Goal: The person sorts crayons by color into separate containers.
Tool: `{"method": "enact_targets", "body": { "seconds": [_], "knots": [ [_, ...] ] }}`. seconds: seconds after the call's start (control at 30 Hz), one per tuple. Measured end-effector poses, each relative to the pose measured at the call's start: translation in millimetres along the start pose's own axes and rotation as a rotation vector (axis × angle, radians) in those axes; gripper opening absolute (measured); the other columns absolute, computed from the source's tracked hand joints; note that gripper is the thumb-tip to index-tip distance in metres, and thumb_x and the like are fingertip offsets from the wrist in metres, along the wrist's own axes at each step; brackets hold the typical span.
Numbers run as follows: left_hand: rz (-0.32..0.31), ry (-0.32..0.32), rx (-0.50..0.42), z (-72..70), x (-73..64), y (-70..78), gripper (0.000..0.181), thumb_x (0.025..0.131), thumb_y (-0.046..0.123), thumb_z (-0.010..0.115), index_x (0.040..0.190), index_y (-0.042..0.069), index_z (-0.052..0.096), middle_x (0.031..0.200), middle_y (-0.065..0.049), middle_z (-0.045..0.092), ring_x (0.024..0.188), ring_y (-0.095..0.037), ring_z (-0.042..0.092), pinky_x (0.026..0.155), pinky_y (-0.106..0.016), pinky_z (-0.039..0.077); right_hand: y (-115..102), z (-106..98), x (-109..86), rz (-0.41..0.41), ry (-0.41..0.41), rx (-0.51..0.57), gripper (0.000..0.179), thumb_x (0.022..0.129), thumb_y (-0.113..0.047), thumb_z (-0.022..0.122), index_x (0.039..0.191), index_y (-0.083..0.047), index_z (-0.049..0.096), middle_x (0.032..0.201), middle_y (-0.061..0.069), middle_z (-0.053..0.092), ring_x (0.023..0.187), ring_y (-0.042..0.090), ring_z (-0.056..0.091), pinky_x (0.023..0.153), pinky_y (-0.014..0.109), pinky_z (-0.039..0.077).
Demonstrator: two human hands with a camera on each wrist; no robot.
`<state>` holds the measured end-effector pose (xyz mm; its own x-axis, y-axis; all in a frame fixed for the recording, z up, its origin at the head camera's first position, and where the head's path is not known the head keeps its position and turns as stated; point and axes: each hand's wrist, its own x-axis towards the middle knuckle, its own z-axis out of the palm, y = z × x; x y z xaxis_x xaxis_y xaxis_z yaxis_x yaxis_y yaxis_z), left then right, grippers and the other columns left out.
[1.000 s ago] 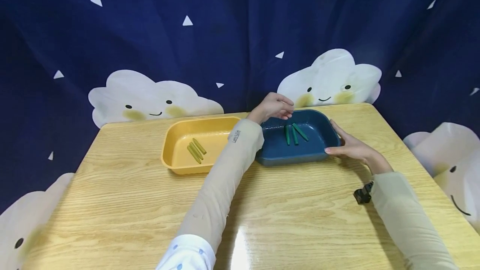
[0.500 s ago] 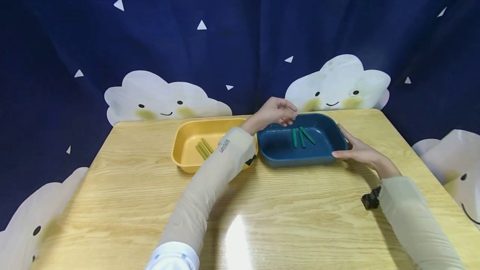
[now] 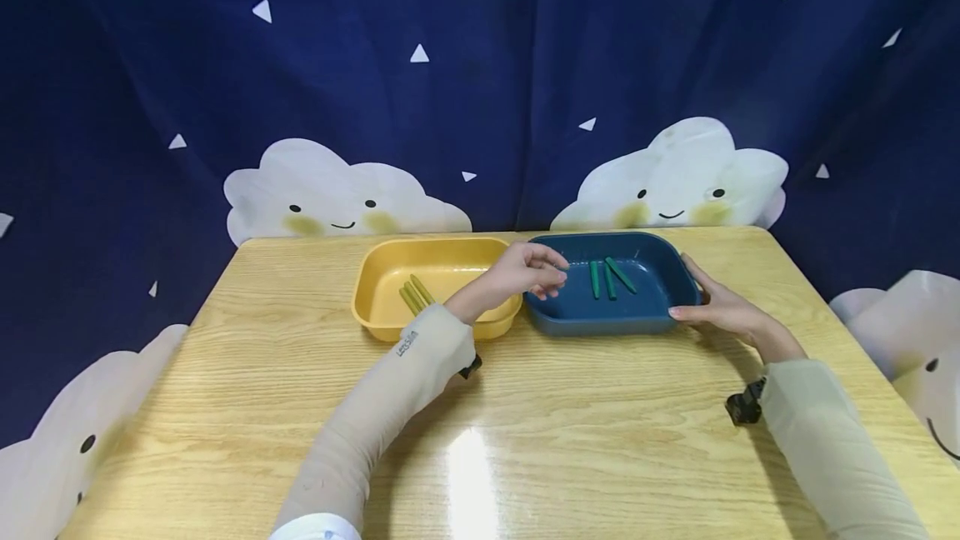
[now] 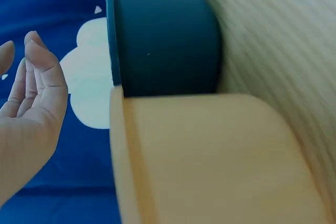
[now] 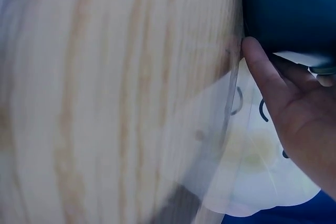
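Note:
My left hand [image 3: 522, 269] hovers over the neighbouring ends of a yellow plastic tray [image 3: 365, 298] and a dark blue plastic tray [image 3: 600, 326]. Its fingers are loosely bent with nothing between them, as the left wrist view also shows for this hand [image 4: 34, 106]. At the blue tray's right end my right hand [image 3: 723, 307] holds the outside, thumb at the front corner and fingers along the side. Three green crayon-like sticks [image 3: 611, 280] lie inside the blue tray. Several yellow crayon-like sticks [image 3: 415, 293] lie in the yellow one, partly hidden by my left arm.
Both trays stand side by side near the far edge of a wooden table [image 3: 570, 423]. Behind it hangs a dark blue curtain [image 3: 480, 90] with clouds and white triangles. Black wrist devices [image 3: 744, 405] sit under the sleeves.
My left hand has moved left and nearer, from above the blue tray's far rim to between the trays. My right hand stays on the blue tray. The head view has shifted a little.

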<state>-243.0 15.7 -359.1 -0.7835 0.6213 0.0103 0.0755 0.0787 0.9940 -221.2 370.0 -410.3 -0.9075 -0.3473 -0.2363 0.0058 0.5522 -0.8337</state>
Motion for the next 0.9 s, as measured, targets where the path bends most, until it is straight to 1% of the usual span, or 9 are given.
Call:
{"method": "enact_targets", "body": {
  "seconds": [0.07,0.13,0.2,0.3,0.5,0.67,0.77,0.83,0.9],
  "knots": [
    [0.007,0.011,0.02,-4.1,-10.3,-2.2,0.021,0.088,0.002,0.058,0.106,-0.007,0.059,0.083,-0.014,0.066,0.065,-0.015,0.062,0.062,-0.029,0.053,0,1,1.3,-0.009,-0.003,0.004,0.102,0.085,-0.019,0.064,0.142,-0.02,-0.02,0.147,0.018,-0.021,0.126,0.057,0.003,0.096,0.067,0.018],
    [0.008,0.032,0.03,-9.4,-20.6,-4.5,0.022,0.087,0.002,0.058,0.106,-0.009,0.058,0.085,-0.02,0.065,0.066,-0.017,0.062,0.061,-0.028,0.052,-2,1,3.3,-0.02,-0.005,0.002,0.101,0.086,-0.02,0.063,0.142,-0.022,-0.02,0.147,0.017,-0.021,0.126,0.056,0.004,0.096,0.066,0.019],
    [0.005,0.065,0.021,-14.8,-31.4,-6.5,0.023,0.087,0.001,0.058,0.106,-0.01,0.058,0.088,-0.026,0.063,0.066,-0.019,0.061,0.06,-0.027,0.051,-3,0,6.3,-0.031,-0.012,-0.002,0.1,0.086,-0.021,0.063,0.142,-0.024,-0.02,0.147,0.016,-0.021,0.126,0.056,0.005,0.096,0.065,0.023],
    [0.012,0.103,-0.003,-21.2,-46.0,-10.1,0.023,0.086,-0.002,0.058,0.106,-0.012,0.057,0.088,-0.03,0.061,0.064,-0.02,0.059,0.058,-0.025,0.049,-4,-3,10.2,-0.027,-0.016,-0.014,0.1,0.086,-0.022,0.063,0.142,-0.025,-0.021,0.148,0.014,-0.022,0.127,0.056,0.001,0.095,0.065,0.022],
    [0.047,0.15,0.011,-27.9,-68.2,-16.9,0.021,0.084,-0.004,0.057,0.103,-0.014,0.057,0.078,-0.016,0.065,0.063,-0.014,0.059,0.057,-0.025,0.049,-6,-8,10.3,-0.016,-0.006,-0.042,0.102,0.086,-0.022,0.063,0.141,-0.023,-0.023,0.147,0.013,-0.024,0.126,0.055,-0.006,0.096,0.069,0.012],
    [0.051,0.207,0.06,-38.2,-90.8,-15.3,0.019,0.085,-0.001,0.059,0.103,-0.008,0.06,0.085,-0.025,0.063,0.067,-0.016,0.062,0.058,-0.027,0.05,-7,-6,-1.6,-0.035,0.017,-0.026,0.099,0.088,-0.02,0.061,0.141,-0.021,-0.023,0.146,0.027,-0.014,0.127,0.055,0.001,0.097,0.067,0.016],
    [0.061,0.245,0.06,-49.5,-107.3,-14.8,0.023,0.085,-0.002,0.059,0.105,-0.011,0.058,0.088,-0.032,0.059,0.071,-0.029,0.063,0.058,-0.028,0.051,-10,-5,-12.2,-0.052,0.038,-0.041,0.095,0.09,-0.019,0.058,0.141,-0.021,-0.022,0.144,0.034,-0.005,0.127,0.055,0.006,0.095,0.067,0.019],
    [0.074,0.279,0.064,-58.1,-119.0,-15.2,0.024,0.084,-0.002,0.059,0.106,-0.013,0.057,0.086,-0.027,0.061,0.072,-0.034,0.062,0.058,-0.03,0.051,-13,-5,-18.7,-0.072,0.058,-0.077,0.092,0.091,-0.02,0.057,0.143,-0.018,-0.019,0.145,0.032,-0.003,0.127,0.055,0.007,0.094,0.068,0.019],
    [0.093,0.324,0.067,-65.9,-130.6,-16.3,0.025,0.083,-0.004,0.059,0.106,-0.015,0.056,0.084,-0.023,0.062,0.072,-0.034,0.062,0.058,-0.029,0.051,-16,-5,-25.3,-0.098,0.077,-0.125,0.088,0.092,-0.021,0.056,0.144,-0.016,-0.015,0.147,0.029,-0.002,0.128,0.053,0.009,0.093,0.067,0.021]
  ]
}}
